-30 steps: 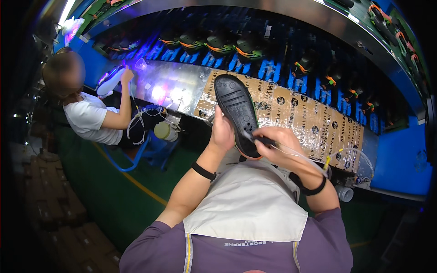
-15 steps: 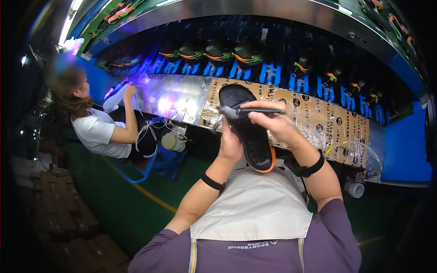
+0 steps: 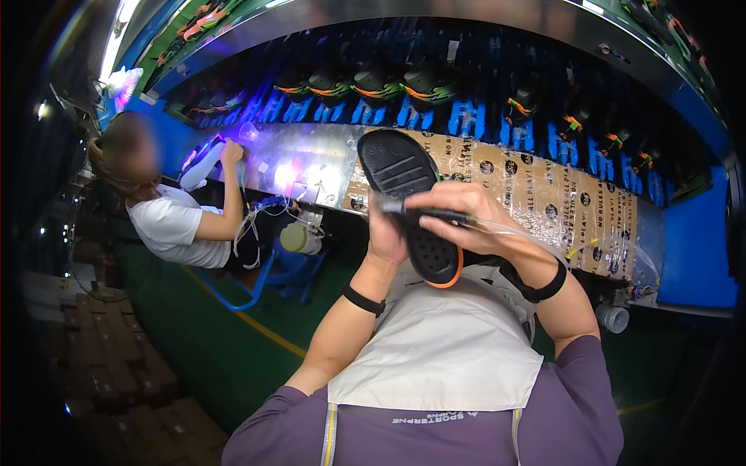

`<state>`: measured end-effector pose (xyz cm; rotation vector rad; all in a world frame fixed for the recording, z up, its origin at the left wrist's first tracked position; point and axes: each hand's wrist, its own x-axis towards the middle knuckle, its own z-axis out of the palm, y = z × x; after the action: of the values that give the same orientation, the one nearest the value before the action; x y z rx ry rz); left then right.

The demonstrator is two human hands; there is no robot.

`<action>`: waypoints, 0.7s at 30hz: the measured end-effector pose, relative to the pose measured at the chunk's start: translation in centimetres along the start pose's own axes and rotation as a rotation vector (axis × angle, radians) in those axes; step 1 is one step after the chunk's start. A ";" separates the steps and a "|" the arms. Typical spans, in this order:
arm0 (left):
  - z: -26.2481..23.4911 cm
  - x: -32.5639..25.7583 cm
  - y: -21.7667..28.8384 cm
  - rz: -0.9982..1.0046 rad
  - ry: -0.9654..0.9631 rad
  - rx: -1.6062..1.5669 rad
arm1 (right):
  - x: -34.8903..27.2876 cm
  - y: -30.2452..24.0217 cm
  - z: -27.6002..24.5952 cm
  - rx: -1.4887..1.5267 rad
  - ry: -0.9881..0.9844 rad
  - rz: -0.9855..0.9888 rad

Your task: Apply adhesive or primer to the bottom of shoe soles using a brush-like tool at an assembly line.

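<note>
A black shoe sole (image 3: 398, 165) with an orange lower edge is held up in front of my apron, its long axis tilted. Ridges mark its upper end and small holes dot the lower end. My left hand (image 3: 384, 238) is closed around its left side near the middle. In my right hand (image 3: 474, 208) is a black-handled brush (image 3: 435, 213), gripped between fingers and thumb. Its pale head lies across the middle of the sole, near my left fingers. A clear thin tube (image 3: 519, 232) trails from the handle's rear end.
Beyond my hands runs a workbench covered with printed cardboard (image 3: 544, 200) under clear film. Behind it, black shoes with orange and green trim (image 3: 426, 84) stand on blue holders. A co-worker (image 3: 167, 217) sits at the left, holding a shoe (image 3: 200, 165). A clear cup (image 3: 613, 318) hangs below the bench.
A ridged upper end and a holed lower end now show on the sole, unlike before. The brush has shifted slightly lower and left. The co-worker's head has turned.
</note>
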<state>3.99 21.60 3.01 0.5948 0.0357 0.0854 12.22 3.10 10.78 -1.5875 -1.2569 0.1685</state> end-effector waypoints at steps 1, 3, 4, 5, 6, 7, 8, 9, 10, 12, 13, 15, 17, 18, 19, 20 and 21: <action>0.2 0.1 0.5 -0.008 -0.041 -0.025 | -0.2 -0.2 -0.2 0.070 -0.074 0.030; 0.8 0.1 0.9 0.016 0.004 -0.089 | -0.1 -0.6 0.3 0.282 0.061 0.094; 1.1 0.3 1.1 0.049 0.029 -0.089 | -0.1 -0.8 0.3 0.199 0.186 0.187; 1.4 0.6 1.2 0.089 0.035 -0.086 | 0.2 -0.9 0.7 0.093 0.263 0.209; 1.5 1.0 1.6 0.088 0.056 -0.116 | 0.1 -1.2 0.6 -0.007 0.197 0.033; 1.8 1.0 1.7 0.061 0.074 -0.050 | 0.1 -1.4 0.7 -0.135 0.123 -0.098; 1.9 1.2 2.0 0.040 0.061 -0.056 | 0.0 -1.7 0.8 -0.098 -0.018 -0.127; 2.0 1.3 2.4 -0.001 0.051 -0.082 | -0.1 -2.0 0.8 -0.010 -0.126 -0.121; 2.1 1.5 2.7 0.006 0.155 -0.086 | -0.2 -2.3 0.9 0.131 -0.083 -0.029; 2.2 1.5 3.4 0.058 -0.019 -0.071 | -0.5 -2.8 1.0 0.186 0.114 0.147; 2.2 1.6 3.6 0.091 -0.030 -0.026 | -0.3 -2.8 1.1 -0.017 0.173 0.130; 2.3 1.6 4.3 0.105 0.047 -0.026 | -0.3 -3.1 1.2 -0.181 0.049 -0.097; 2.5 2.1 5.1 0.125 0.019 -0.116 | -0.5 -3.5 1.0 -0.065 -0.174 -0.107; 2.6 2.1 5.6 0.155 0.029 -0.067 | -0.4 -3.6 1.0 0.102 -0.140 -0.060; 2.7 2.2 6.0 0.159 0.014 -0.059 | -0.3 -3.6 0.8 0.265 -0.107 0.002; 2.8 2.3 6.5 0.146 -0.010 -0.082 | -0.2 -3.7 0.8 0.264 0.064 0.027; 2.9 2.4 6.8 0.134 -0.036 -0.106 | -0.2 -3.7 0.4 -0.024 0.092 0.084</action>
<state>6.09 25.85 9.17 0.4921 -0.0434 0.2057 9.59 2.80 13.38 -1.6508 -1.1261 0.1321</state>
